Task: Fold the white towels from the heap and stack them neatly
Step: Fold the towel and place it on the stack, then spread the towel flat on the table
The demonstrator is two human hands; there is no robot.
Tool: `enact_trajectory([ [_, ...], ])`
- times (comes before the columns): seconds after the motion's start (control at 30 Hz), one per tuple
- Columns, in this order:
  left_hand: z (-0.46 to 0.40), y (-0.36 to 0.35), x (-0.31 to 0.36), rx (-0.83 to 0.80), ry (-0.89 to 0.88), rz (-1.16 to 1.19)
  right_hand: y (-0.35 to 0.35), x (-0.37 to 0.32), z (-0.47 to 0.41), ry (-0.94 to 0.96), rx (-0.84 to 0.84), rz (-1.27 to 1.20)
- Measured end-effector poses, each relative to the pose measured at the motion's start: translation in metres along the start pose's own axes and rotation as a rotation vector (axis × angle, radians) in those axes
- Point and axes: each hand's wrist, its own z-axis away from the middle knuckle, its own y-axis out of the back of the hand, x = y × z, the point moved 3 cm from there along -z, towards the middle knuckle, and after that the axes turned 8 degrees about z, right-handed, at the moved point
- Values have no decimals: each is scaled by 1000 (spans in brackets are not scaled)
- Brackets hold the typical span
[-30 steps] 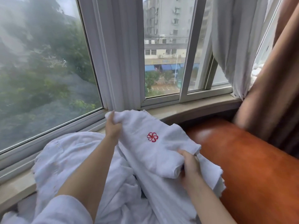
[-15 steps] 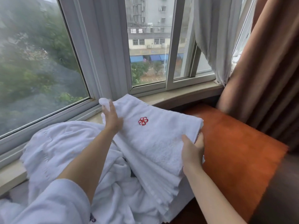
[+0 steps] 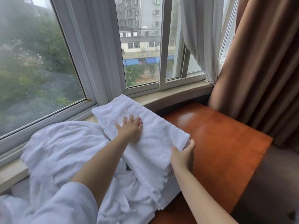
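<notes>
White sleeve cloth covers the left upper arm at the near bottom edge, and from it the bare forearm reaches forward and to the right. The right forearm comes in from the bottom right, bare as well. The right hand is at the near right corner of the folded towel — its thumb lies on top of the corner and its fingers go around the edge beneath, so this grip is closed on the towel corner. A little farther, the left hand lies flat on the top of the same towel with fingers straight and spread; it presses and holds nothing. Its fingertips partly cover a small red mark on the fabric.

The folded towel is a long white rectangle with soft terry surface. It lies as the top layer of a stack of folded towels, whose many edges show as thin steps at the near side. The stack rests on an orange-brown desk with a glossy top, just beside the heap of crumpled white towels on the left, which touches it.

Farther back runs a pale window sill, then the window with white frames. A thin white curtain and a brown curtain hang at the right.
</notes>
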Motion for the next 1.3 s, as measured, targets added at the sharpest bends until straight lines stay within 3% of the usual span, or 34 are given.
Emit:
enact_trajectory([
  [0.07,6,-10,-3,3,-24,-38,6,0,0,60,86,150],
  [0.17,5,-15,-7,10,-27,-47,3,-28,-3,369,191,277],
  [0.3,-1,-16,-5,11,-25,-66,-30,-52,-16,657,-46,663],
  [0.43,-7,-14,-10,58,-40,-80,-61,-39,-33,689,-239,783],
  [0.63,-17,-37,-13,131,-23,-127,-79,-9,-50,669,-219,851],
  [0.8,-17,-27,-12,19,-22,-90,-76,-16,-47,644,-255,888],
  [0.93,15,-4,-20,-29,-114,-54,-63,-32,-24,635,-307,897],
  [1.03,50,17,-36,-5,-155,-4,-49,-50,1,514,-388,828],
  [1.2,115,44,-85,27,-83,-66,-49,-63,84,532,-423,719],
  [1.3,154,54,-119,86,26,126,-57,-56,129,544,-387,642],
])
